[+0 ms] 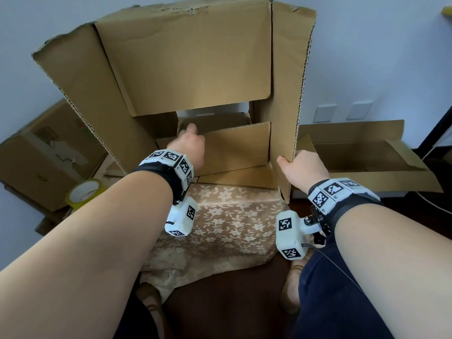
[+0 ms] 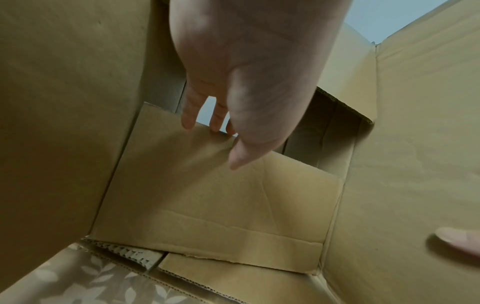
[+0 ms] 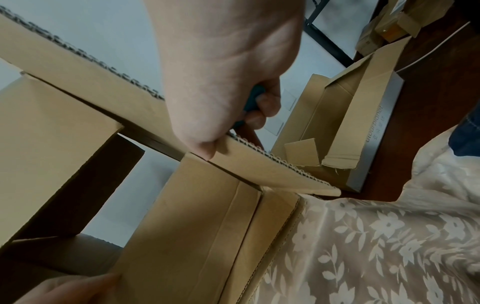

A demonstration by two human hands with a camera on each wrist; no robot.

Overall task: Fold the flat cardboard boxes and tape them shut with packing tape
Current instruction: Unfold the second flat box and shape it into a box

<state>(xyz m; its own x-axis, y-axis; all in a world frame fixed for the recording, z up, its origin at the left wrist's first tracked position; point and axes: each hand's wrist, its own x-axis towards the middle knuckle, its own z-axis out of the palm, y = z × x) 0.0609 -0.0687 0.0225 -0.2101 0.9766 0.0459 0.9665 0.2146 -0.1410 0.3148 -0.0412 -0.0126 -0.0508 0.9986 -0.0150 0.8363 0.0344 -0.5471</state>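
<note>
A big brown cardboard box (image 1: 190, 57) lies on its side on the cloth-covered table, its open end toward me with all flaps spread. My left hand (image 1: 188, 143) reaches in and presses straight fingers (image 2: 188, 121) and thumb against the top edge of the raised bottom flap (image 1: 234, 148) (image 2: 221, 195). My right hand (image 1: 300, 167) (image 3: 228, 115) grips the free edge of the right side flap (image 1: 286, 94) (image 3: 272, 164), thumb on its inner face, fingers curled behind. Something teal (image 3: 253, 98) shows under those fingers. A roll of packing tape (image 1: 84, 192) sits left of the box.
A floral tablecloth (image 1: 232, 216) covers the table in front of the box. A closed worn box (image 1: 44, 162) stands at the left. A long open box (image 1: 367, 155) (image 3: 350, 123) lies on the floor at the right, by wall sockets. My legs and shoes are below the table edge.
</note>
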